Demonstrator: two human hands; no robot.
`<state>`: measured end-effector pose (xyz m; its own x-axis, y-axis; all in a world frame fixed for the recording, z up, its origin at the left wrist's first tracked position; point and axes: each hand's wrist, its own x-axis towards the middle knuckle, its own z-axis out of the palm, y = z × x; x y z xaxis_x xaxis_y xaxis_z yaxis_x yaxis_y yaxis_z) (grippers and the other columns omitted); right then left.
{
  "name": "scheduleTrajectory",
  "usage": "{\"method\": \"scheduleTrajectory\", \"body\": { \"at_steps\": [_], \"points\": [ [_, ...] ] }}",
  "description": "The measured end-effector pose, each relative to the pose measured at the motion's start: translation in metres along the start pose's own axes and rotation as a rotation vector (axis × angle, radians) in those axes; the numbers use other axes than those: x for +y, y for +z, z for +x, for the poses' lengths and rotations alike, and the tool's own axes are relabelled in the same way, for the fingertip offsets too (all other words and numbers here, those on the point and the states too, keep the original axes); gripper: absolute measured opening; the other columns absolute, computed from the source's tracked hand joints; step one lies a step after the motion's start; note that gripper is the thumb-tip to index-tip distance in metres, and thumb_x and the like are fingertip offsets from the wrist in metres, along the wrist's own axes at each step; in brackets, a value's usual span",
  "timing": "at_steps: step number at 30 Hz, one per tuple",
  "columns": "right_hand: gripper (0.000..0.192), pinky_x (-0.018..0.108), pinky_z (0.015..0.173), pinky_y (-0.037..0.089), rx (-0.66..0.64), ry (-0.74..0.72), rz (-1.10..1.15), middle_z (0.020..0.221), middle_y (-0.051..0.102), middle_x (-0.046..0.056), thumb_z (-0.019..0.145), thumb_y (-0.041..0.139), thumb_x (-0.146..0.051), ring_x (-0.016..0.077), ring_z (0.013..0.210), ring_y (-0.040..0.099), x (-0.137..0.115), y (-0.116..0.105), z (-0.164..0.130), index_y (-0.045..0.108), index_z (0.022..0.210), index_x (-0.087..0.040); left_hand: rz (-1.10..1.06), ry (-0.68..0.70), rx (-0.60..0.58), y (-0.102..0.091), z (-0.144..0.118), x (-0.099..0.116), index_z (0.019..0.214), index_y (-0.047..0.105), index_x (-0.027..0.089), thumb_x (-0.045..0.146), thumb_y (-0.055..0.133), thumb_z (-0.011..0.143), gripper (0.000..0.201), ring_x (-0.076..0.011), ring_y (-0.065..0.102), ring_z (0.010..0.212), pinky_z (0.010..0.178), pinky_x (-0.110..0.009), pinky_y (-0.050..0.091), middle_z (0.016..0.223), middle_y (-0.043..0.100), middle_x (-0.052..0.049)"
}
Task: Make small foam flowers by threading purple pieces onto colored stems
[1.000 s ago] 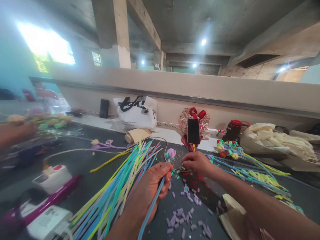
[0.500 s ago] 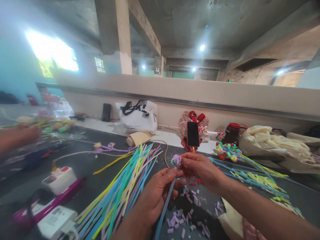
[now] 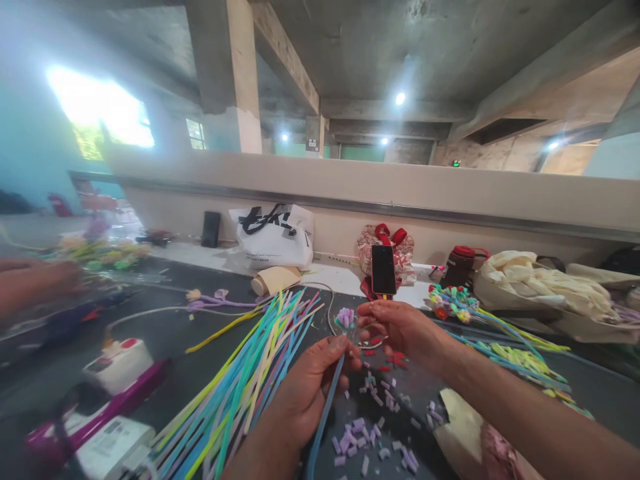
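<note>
My left hand (image 3: 310,387) pinches a thin blue straw (image 3: 323,420) tipped with a ruffled purple flower (image 3: 345,317); my right hand (image 3: 400,327) pinches beside the bloom, above the dark bench (image 3: 165,333) strewn with lilac bits (image 3: 360,443).

The left hand (image 3: 307,387) pinches a long blue plastic stick (image 3: 323,417) topped by a small purple foam flower (image 3: 345,317); the right hand (image 3: 400,328) fingers that flower above the dark tabletop (image 3: 170,327).

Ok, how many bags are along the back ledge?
3: a white bag left of centre, a red-handled patterned bag behind the phone, a cream cloth bag at right. Others may be hidden.
</note>
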<state>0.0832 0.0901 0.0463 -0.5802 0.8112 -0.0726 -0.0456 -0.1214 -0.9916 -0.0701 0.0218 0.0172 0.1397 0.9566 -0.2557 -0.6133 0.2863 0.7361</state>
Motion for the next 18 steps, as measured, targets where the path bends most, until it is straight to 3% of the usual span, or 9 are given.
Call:
{"method": "scheduleTrajectory", "body": {
  "at_steps": [3, 6, 8, 12, 15, 18],
  "points": [
    [0.025, 0.016, 0.033, 0.037, 0.148, -0.035, -0.425, 0.090, 0.059, 0.005, 0.078, 0.042, -0.034, 0.0120, 0.063, 0.059, 0.005, -0.018, 0.003, 0.051, 0.095, -0.018, 0.016, 0.014, 0.014, -0.002, 0.000, 0.002, 0.062, 0.059, 0.012, 0.020, 0.058, 0.068, 0.011, -0.0056, 0.055, 0.049, 0.038, -0.010, 0.040, 0.058, 0.059, -0.001],
    [0.025, 0.019, 0.035, 0.036, 0.351, -0.045, -0.983, 0.082, 0.062, 0.005, 0.079, 0.038, -0.031, 0.0130, 0.056, 0.059, 0.012, -0.047, 0.005, 0.053, 0.093, -0.017, 0.050, 0.033, 0.019, -0.003, -0.002, 0.003, 0.063, 0.060, 0.012, 0.022, 0.058, 0.068, 0.011, -0.0036, 0.052, 0.045, 0.039, -0.009, 0.040, 0.059, 0.059, 0.000],
    [0.020, 0.021, 0.042, 0.037, 0.427, -0.052, -1.125, 0.078, 0.061, 0.006, 0.076, 0.041, -0.025, 0.0155, 0.060, 0.059, 0.015, -0.068, 0.002, 0.057, 0.084, -0.016, 0.056, 0.051, 0.021, -0.004, -0.002, 0.004, 0.063, 0.060, 0.012, 0.022, 0.058, 0.068, 0.011, -0.0037, 0.052, 0.046, 0.039, -0.010, 0.040, 0.060, 0.059, 0.000],
    [0.014, 0.027, 0.055, 0.037, 0.547, -0.095, -1.343, 0.089, 0.057, 0.011, 0.069, 0.047, -0.015, 0.0231, 0.077, 0.056, 0.013, -0.098, -0.008, 0.059, 0.077, -0.015, 0.059, 0.074, 0.024, -0.005, -0.003, 0.004, 0.063, 0.061, 0.013, 0.023, 0.061, 0.065, 0.011, -0.0058, 0.056, 0.056, 0.041, -0.010, 0.040, 0.064, 0.060, 0.000],
    [0.016, 0.027, 0.058, 0.036, 0.534, -0.122, -1.392, 0.079, 0.060, 0.008, 0.072, 0.044, -0.018, 0.0208, 0.073, 0.056, 0.005, -0.093, -0.012, 0.060, 0.075, -0.017, 0.073, 0.044, 0.041, -0.005, -0.004, 0.005, 0.069, 0.063, 0.014, 0.026, 0.061, 0.065, 0.013, -0.0095, 0.060, 0.066, 0.043, -0.011, 0.042, 0.075, 0.065, -0.003],
    [0.019, 0.021, 0.054, 0.038, 0.407, -0.171, -1.325, 0.063, 0.061, -0.001, 0.076, 0.042, -0.025, 0.0136, 0.061, 0.056, -0.002, -0.063, -0.016, 0.061, 0.075, -0.021, 0.074, 0.011, 0.029, -0.004, -0.005, 0.004, 0.075, 0.062, 0.015, 0.028, 0.060, 0.066, 0.016, -0.0157, 0.060, 0.081, 0.047, -0.014, 0.045, 0.091, 0.065, -0.007]
  ]
}}
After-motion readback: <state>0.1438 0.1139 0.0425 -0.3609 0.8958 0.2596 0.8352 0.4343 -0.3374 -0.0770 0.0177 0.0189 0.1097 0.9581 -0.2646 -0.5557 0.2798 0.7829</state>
